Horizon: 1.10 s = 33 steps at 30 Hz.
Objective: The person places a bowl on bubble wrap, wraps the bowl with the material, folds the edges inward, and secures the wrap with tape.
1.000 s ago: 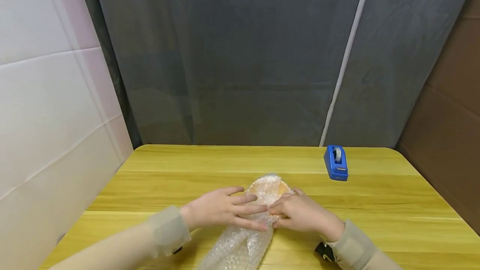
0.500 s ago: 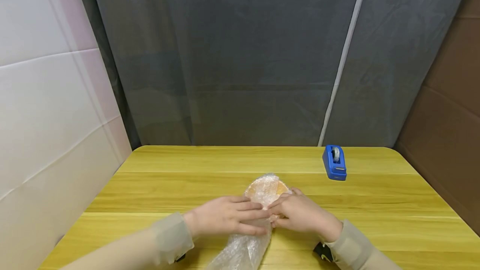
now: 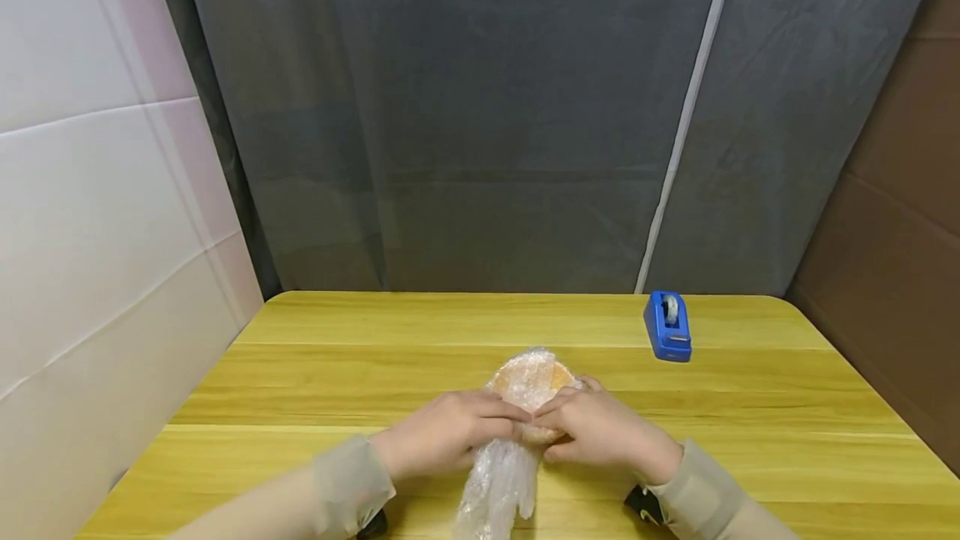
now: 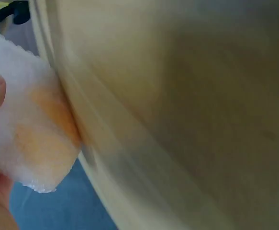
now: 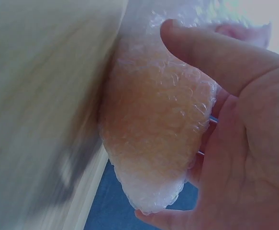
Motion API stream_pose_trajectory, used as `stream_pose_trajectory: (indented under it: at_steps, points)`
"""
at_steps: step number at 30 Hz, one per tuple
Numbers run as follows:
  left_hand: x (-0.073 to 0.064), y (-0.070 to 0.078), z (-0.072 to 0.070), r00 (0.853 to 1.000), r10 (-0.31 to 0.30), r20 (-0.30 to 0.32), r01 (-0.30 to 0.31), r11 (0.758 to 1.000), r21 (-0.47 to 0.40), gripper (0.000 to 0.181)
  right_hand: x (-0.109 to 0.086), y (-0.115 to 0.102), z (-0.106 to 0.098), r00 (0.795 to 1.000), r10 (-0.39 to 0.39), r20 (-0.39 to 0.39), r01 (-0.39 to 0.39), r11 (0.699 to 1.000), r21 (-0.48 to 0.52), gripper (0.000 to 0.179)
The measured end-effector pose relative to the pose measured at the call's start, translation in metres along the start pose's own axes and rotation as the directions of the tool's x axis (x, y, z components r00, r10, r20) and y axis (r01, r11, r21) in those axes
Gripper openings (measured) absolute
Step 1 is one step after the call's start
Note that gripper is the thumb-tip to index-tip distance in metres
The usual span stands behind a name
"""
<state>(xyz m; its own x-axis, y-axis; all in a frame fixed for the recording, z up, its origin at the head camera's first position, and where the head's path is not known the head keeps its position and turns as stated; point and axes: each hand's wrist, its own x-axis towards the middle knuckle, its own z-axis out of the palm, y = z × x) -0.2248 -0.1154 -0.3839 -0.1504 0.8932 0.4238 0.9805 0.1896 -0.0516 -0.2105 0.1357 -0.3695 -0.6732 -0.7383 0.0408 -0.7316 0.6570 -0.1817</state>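
Note:
A rounded orange-and-pale object wrapped in bubble wrap (image 3: 531, 377) lies on the table; the layers blur what it is. My right hand (image 3: 603, 432) grips its right side, thumb on the near side and fingers around the far edge, as the right wrist view of the wrapped object (image 5: 153, 115) shows. From the left, my left hand (image 3: 453, 432) holds the wrap with bent fingers on top, their tips close to the right fingers. Its thumb touches the wrapped object (image 4: 43, 129) in the left wrist view. A crumpled tail of bubble wrap (image 3: 495, 482) hangs toward me.
A blue tape dispenser (image 3: 667, 327) with a roll of clear tape stands at the back right of the wooden table (image 3: 337, 365). A grey curtain (image 3: 480, 123) closes off the back, with a white wall (image 3: 97, 165) on the left and a brown one (image 3: 900, 215) on the right.
My left hand has come down from spread fingers over the wrap to bent fingers gripping it. The loose tail has bunched up narrower and swung right. My right hand has stayed in place.

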Motion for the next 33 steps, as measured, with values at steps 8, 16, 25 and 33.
stream_pose_trajectory:
  at_steps: [8, 16, 25, 33]
  points:
    - [0.002, 0.002, 0.01, 0.965, -0.252, -0.066, 0.221, 0.925, -0.308, 0.022, 0.001, -0.002, 0.001, 1.0, 0.011, -0.009, -0.011, 1.0, 0.001, 0.043]
    - [0.007, 0.006, 0.017, 0.878, -0.473, -0.078, 0.395, 0.806, -0.441, 0.028, 0.002, 0.0, 0.006, 0.996, 0.001, -0.087, -0.003, 1.0, -0.022, 0.017]
    - [0.014, 0.011, 0.02, 0.749, -0.661, -0.045, 0.522, 0.63, -0.575, 0.028, -0.002, 0.002, 0.007, 0.978, 0.165, -0.132, -0.123, 0.952, 0.28, 0.079]
    - [0.01, 0.01, 0.024, 0.738, -0.672, -0.057, 0.465, 0.568, -0.679, 0.033, 0.0, 0.008, 0.003, 0.992, 0.056, -0.113, -0.033, 0.98, 0.194, 0.043]
